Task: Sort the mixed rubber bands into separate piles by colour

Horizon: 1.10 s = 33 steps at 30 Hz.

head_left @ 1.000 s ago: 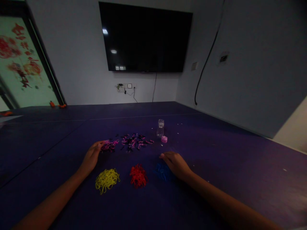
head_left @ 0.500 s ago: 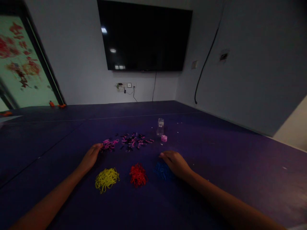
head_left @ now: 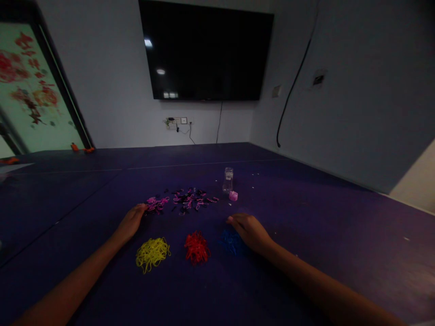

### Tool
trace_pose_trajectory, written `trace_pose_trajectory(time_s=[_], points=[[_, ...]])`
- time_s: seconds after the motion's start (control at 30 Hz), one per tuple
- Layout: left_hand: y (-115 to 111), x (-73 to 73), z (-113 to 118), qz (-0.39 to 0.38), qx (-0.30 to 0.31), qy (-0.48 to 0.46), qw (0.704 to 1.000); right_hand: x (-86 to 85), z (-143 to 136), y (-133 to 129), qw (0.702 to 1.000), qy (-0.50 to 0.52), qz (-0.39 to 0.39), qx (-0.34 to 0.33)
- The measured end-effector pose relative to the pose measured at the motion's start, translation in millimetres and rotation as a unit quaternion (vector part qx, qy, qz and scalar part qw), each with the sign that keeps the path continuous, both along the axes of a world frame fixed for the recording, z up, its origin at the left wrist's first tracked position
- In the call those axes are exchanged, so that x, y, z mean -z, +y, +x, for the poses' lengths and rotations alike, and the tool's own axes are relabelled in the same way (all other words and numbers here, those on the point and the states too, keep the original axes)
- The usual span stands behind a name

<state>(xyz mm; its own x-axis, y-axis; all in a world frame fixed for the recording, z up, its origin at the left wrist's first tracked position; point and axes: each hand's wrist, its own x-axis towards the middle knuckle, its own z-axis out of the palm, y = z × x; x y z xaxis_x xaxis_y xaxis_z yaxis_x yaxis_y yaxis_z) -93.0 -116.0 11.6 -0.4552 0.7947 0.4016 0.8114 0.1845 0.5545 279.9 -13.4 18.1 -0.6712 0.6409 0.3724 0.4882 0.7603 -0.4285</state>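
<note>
On the purple surface, my left hand [head_left: 132,221] rests at the left edge of a pile of pink bands [head_left: 156,204], its fingers together; whether they hold a band is too small to tell. My right hand [head_left: 249,230] lies beside and partly over the blue bands [head_left: 231,242], fingers curled and mostly hidden. Between my forearms lie a yellow band pile [head_left: 152,253] and a red one [head_left: 197,247]. Farther out are mixed pink and black bands [head_left: 190,199]. A clear bottle [head_left: 228,180] stands uncapped, with a pink cap [head_left: 233,195] near its base.
The purple surface [head_left: 322,226] reaches to the walls, with small white scraps on it at the right. A dark television [head_left: 207,54] hangs on the far wall above sockets [head_left: 184,120]. A black cable [head_left: 294,86] hangs at the right. Orange objects [head_left: 89,150] sit at the far left.
The whole view has shifted very slightly, so things appear a little farther right. Both hands stay in the same places beside the bands.
</note>
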Motion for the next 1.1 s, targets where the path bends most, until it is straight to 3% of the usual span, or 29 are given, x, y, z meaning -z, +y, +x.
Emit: trace_pose_trajectory(time_s=[0.3, 0.73, 1.1], points=[[-3.7, -4.4, -1.3, 0.038, -0.015, -0.119, 0.992, 1.0, 0.0, 0.3, 1.000, 0.010, -0.003, 0.003], [-7.0, -8.1, 3.2, 0.064, -0.052, -0.165, 0.983, 1.4, 0.1, 0.7, 1.000, -0.005, 0.009, 0.001], [-5.8, -5.4, 5.4, 0.033, 0.049, -0.102, 0.993, -0.7, -0.1, -0.1, 1.000, -0.003, 0.002, -0.002]])
